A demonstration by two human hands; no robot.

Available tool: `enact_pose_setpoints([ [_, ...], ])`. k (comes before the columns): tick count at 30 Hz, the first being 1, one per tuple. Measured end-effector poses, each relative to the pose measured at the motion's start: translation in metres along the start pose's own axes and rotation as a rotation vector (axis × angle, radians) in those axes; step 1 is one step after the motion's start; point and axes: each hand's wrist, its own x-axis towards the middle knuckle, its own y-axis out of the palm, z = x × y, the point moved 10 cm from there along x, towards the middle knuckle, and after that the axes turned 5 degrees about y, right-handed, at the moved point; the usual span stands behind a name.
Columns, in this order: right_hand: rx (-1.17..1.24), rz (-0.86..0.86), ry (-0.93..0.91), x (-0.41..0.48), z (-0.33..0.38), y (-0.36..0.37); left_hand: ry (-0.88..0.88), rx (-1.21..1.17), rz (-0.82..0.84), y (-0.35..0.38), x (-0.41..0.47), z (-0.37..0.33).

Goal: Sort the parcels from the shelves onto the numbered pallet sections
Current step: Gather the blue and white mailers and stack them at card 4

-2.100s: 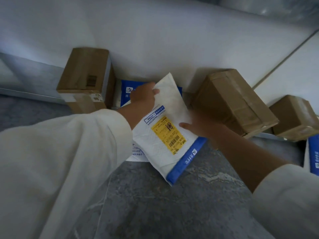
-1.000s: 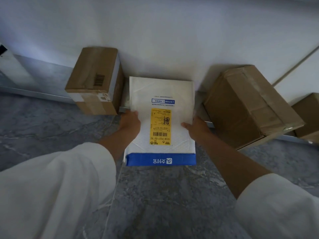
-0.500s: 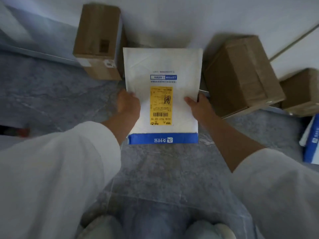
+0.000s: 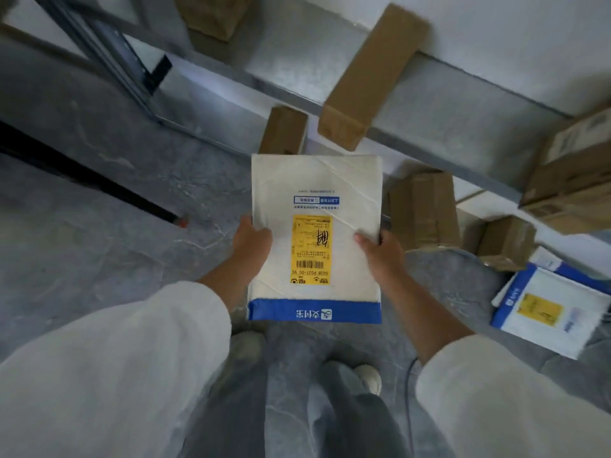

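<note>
Parcel (image 4: 317, 180) is held over the floor (image 4: 99, 226) by the shelves (image 4: 446, 104), fingers of left hand (image 4: 251, 241) and right hand (image 4: 383, 252) curled round its side edges. Carrying looks in hand (no pallet visible); next, match its label (image 4: 310, 249) to a section

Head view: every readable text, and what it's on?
"502B P021-00 90": yellow label on the held white mailer, under the barcode.
"支付宝", upside down, likely: mailer's blue band.
Label's fine print, small blue tag above it, floor mailer label, box labels: too blurred to read.
</note>
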Motion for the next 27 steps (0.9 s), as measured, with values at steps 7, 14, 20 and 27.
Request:
enact_pose_setpoints([
  [7,-0.015,0.169,0.043,-0.146,0.063,-0.019,-0.115,-0.071,-0.045,-0.114,-0.132,-0.022],
  [14,-0.067,0.140,-0.071,-0.248,0.143,-0.084,0.021,-0.203,-0.017,-0.190,-0.240,-0.089],
  [20,-0.015,0.189,-0.162,-0.309,0.188,-0.116,0.221,-0.194,-0.151,-0.246,-0.308,-0.152],
  [27,-0.048,0.186,-0.369,-0.340,0.277,-0.136,0.240,-0.250,-0.278,-0.279,-0.357,-0.178],
])
